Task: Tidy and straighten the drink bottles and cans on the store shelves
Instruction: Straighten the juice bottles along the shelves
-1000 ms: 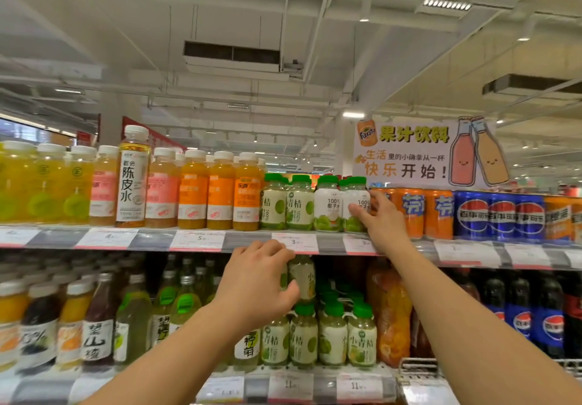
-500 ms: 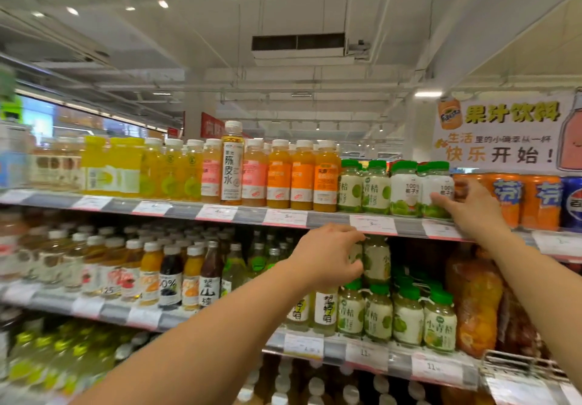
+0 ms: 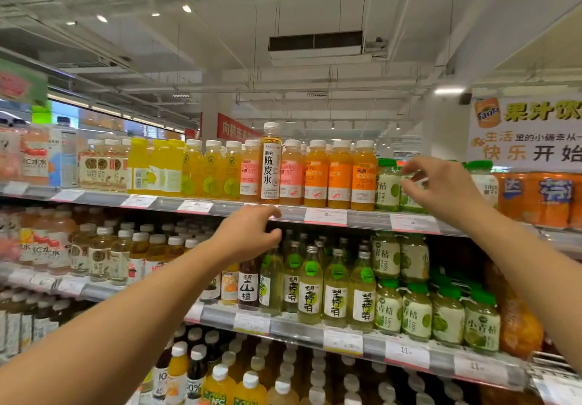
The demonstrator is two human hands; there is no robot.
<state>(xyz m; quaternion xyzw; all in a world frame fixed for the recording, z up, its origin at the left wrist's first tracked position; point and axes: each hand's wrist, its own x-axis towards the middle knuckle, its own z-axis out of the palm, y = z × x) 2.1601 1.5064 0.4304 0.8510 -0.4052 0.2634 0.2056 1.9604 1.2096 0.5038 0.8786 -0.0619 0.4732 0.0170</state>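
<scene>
Both arms reach up and forward toward the store shelves. The left hand hangs in front of the edge of the top shelf, just below the tall white-capped bottle; its fingers are loosely curled and hold nothing. The right hand is raised in front of the green-capped bottles on the top shelf, its fingers spread and bent, thumb apart from the rest, with nothing gripped; whether a fingertip touches a bottle cannot be told.

The tall bottle stands upright among the orange juice bottles, rising above the row. Yellow bottles stand to the left, and orange cans to the right. On the middle shelf stand slim green-labelled glass bottles and more squat green-capped ones. Price tags line the shelf edges. Overhead is a white ceiling with an air vent and strip lights; a yellow-lettered sign hangs at right.

The sign and cans are cut off by the frame's right edge. The far left shelves are blurred, and the right hand hides several green-capped bottles.
</scene>
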